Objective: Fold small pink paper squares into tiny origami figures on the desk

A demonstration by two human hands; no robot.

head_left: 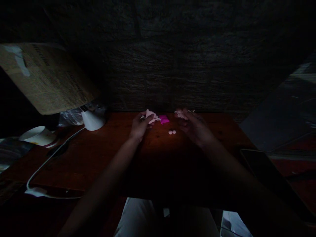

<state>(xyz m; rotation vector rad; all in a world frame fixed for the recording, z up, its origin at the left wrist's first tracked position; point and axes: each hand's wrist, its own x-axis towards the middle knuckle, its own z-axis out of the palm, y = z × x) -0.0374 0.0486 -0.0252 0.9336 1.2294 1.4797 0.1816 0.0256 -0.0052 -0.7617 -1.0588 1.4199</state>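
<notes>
The scene is very dark. My left hand (139, 126) is closed on a pale pink lump (151, 116) of soft material near the far edge of a reddish wooden table (103, 154). Curled on a smaller pale pink piece (180, 114), my right hand (194, 126) is held a little to the right. A bright magenta piece (164, 119) lies on the table between the hands. Two small pale pink balls (172, 132) sit side by side just in front of it.
A white lamp head (92, 120) with a white cable (46, 161) is at the left, below a leaning cardboard sheet (46, 79). A white cup (37, 134) lies further left. A dark flat slab (261, 168) rests at the right. A dark wall stands behind.
</notes>
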